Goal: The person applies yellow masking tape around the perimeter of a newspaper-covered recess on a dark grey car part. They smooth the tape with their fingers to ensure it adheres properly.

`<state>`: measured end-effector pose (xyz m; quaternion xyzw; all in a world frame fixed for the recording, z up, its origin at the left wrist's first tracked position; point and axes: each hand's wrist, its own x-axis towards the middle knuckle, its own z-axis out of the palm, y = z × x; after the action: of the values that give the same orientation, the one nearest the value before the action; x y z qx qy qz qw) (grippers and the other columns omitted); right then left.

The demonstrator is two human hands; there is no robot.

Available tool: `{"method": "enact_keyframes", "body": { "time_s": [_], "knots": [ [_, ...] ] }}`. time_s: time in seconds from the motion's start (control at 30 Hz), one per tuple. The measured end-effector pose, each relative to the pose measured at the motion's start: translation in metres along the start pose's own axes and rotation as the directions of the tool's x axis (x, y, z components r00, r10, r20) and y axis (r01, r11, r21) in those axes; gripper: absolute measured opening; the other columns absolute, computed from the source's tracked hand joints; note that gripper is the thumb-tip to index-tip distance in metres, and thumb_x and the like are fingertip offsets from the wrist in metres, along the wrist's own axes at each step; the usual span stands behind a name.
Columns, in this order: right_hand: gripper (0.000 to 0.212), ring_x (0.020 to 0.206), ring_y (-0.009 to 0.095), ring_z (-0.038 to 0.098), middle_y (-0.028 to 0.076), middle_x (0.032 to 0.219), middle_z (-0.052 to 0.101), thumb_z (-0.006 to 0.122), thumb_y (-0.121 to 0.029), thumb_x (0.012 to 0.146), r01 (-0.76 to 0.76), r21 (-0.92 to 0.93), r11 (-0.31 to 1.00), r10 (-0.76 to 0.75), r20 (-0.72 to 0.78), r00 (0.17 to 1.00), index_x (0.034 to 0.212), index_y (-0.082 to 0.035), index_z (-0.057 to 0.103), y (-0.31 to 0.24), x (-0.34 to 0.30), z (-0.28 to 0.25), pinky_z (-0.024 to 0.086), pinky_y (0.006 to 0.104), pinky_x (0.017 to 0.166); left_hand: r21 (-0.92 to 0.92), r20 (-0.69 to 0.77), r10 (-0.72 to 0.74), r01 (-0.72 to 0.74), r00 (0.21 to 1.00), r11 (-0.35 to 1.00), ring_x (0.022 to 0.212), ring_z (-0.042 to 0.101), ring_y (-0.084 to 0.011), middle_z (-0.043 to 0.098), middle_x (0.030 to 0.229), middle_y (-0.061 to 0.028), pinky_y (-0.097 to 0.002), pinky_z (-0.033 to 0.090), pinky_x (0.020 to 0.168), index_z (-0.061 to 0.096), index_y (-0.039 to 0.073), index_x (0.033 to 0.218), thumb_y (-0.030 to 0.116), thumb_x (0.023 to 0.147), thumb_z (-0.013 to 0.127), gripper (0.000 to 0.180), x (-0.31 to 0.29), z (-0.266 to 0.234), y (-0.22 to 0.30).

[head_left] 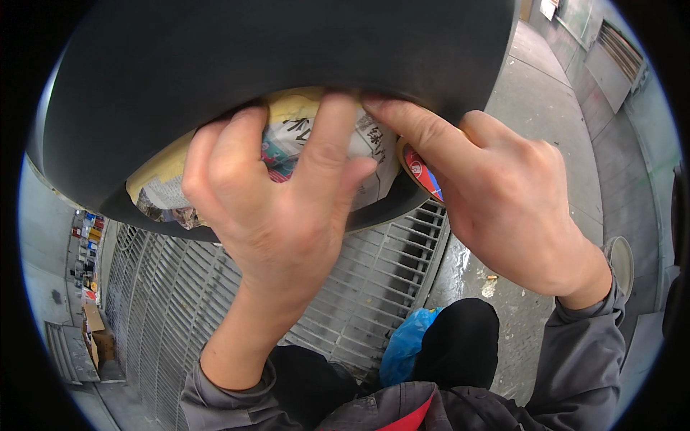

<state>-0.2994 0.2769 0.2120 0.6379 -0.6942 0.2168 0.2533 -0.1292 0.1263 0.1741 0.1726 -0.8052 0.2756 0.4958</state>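
Note:
A large, dark grey curved part (287,50) fills the top of the head view. In its lower edge is an opening covered by printed newspaper (370,183), with yellow masking tape (293,100) along the upper rim. My left hand (277,190) lies over the paper with its fingers spread, the tips pressing at the taped edge. Beside it, my right hand (503,194) is closed around a roll of tape (422,172) whose red and blue core shows. Its index fingertip presses on the rim close to my left fingers. The hand hides most of the roll.
Beneath the part is a metal floor grating (187,287), with concrete floor (535,93) to the right. A blue plastic bag (404,348) is by my knee. A round can (620,262) stands beyond my right wrist. Cardboard boxes (99,334) are at the far left.

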Motion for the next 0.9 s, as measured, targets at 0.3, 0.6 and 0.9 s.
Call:
{"method": "enact_keyframes", "body": {
  "time_s": [0.3,0.6,0.9],
  "knots": [
    [0.075,0.056,0.019,0.058,0.001,0.072,0.055,0.077,0.000,0.084,0.075,-0.098,0.992,-0.074,0.014,0.997,0.153,-0.030,0.072,0.005,-0.003,-0.016,0.048,0.0358,0.049,0.022,0.019,0.008,-0.009,1.000,1.000,0.130,0.050,-0.0339,0.054,0.142,-0.0160,-0.0440,0.042,0.110,0.081,0.016,0.141,0.049,0.106,0.074,0.048,0.000,-0.002,0.001],
    [0.071,0.055,0.019,0.061,0.001,0.073,0.058,0.080,-0.004,0.085,0.016,-0.121,0.993,-0.018,-0.017,1.000,0.151,-0.030,0.073,0.000,-0.002,-0.001,0.049,0.0365,0.047,0.009,0.016,0.011,-0.011,1.000,1.000,0.130,0.050,-0.0330,0.055,0.143,-0.0165,-0.0430,0.043,0.108,0.081,0.015,0.141,0.049,0.107,0.074,0.048,0.002,-0.001,0.001],
    [0.068,0.059,0.023,0.063,0.003,0.074,0.060,0.081,-0.003,0.086,-0.022,-0.015,1.000,0.022,-0.028,0.999,0.148,-0.029,0.075,0.000,-0.003,0.004,0.051,0.0373,0.051,-0.008,-0.014,0.047,-0.047,0.999,0.999,0.130,0.051,-0.0331,0.058,0.144,-0.0138,-0.0445,0.042,0.110,0.081,0.015,0.138,0.046,0.105,0.076,0.046,0.001,0.006,0.002]
  ]
}}
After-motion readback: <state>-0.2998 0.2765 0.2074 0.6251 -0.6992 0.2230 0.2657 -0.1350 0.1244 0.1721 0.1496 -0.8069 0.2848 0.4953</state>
